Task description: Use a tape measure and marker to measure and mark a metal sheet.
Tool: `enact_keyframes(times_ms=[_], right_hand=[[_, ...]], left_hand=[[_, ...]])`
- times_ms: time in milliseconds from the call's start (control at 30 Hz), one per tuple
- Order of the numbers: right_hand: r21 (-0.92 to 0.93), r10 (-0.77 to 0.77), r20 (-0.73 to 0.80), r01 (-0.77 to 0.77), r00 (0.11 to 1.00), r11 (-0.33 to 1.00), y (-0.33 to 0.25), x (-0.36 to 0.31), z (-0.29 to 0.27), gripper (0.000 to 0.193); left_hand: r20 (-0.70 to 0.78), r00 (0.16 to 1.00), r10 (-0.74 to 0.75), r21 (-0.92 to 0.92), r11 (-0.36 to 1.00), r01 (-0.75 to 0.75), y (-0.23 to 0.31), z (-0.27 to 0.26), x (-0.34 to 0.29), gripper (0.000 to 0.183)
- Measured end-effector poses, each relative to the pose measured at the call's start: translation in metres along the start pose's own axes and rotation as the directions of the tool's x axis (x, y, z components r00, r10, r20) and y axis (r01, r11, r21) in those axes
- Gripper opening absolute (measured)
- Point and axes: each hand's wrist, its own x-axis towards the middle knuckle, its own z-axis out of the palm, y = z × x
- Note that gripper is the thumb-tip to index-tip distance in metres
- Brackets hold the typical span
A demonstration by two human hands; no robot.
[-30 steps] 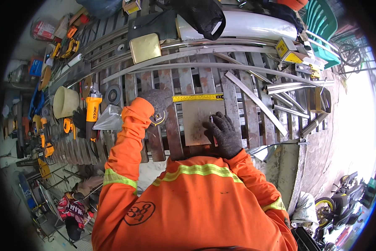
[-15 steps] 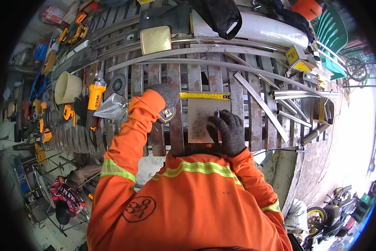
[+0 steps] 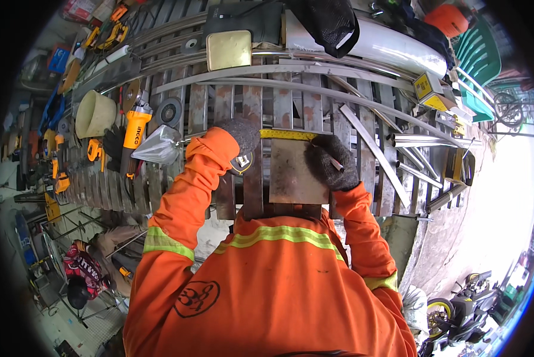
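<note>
A grey work glove covers my left hand [image 3: 241,134], which is closed around a tape measure [image 3: 243,161]. The tape's yellow blade [image 3: 286,135] runs out to the right, along the far edge of a square metal plate [image 3: 292,181]. My right hand [image 3: 333,163], in a dark glove, rests over the plate's right side with its fingertips at the blade's right end. A slim pen-like marker [image 3: 337,165] sticks out of its curled fingers. The plate lies flat on a slatted metal bench [image 3: 252,184] close to my body.
Left of my arm lie a yellow angle grinder [image 3: 137,130], a grinding disc [image 3: 170,111] and a beige bucket [image 3: 96,114]. Long metal strips [image 3: 350,93] cross the far bench. On the right are a loose bar [image 3: 374,154], tubes and a yellow box [image 3: 430,89]. A person [image 3: 88,268] sits lower left.
My right hand has moved from the plate's middle up and right to the blade's end, and the marker now points down toward me. The left hand stays on the tape measure.
</note>
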Motion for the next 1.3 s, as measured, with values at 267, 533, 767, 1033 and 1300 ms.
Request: enact_keyframes(times_ms=[267,533,767,1033,1300], right_hand=[[-0.162,-0.129,0.061,0.137,0.990,0.977,-0.014,0.006,-0.006,0.019],[-0.150,-0.119,0.033,0.122,0.992,0.981,-0.006,0.004,0.001,0.020],[-0.200,-0.165,0.043,0.170,0.985,0.965,-0.010,0.007,0.001,0.020],[-0.107,-0.071,0.029,0.074,0.997,0.992,-0.001,0.002,0.004,0.018],[-0.116,-0.073,0.021,0.075,0.997,0.990,0.003,0.003,0.005,0.017]], left_hand=[[0.079,0.997,-0.025,-0.040,0.999,0.028,0.011,-0.009,-0.005,0.035],[-0.011,1.000,0.029,-0.046,0.999,-0.030,0.008,-0.004,-0.008,0.020],[-0.049,0.995,0.087,-0.045,0.995,-0.090,0.003,0.000,-0.009,0.019],[-0.117,0.985,0.126,-0.058,0.989,-0.134,0.001,0.004,-0.011,0.018],[-0.075,0.994,0.076,-0.057,0.995,-0.081,0.003,0.001,-0.011,0.022]])
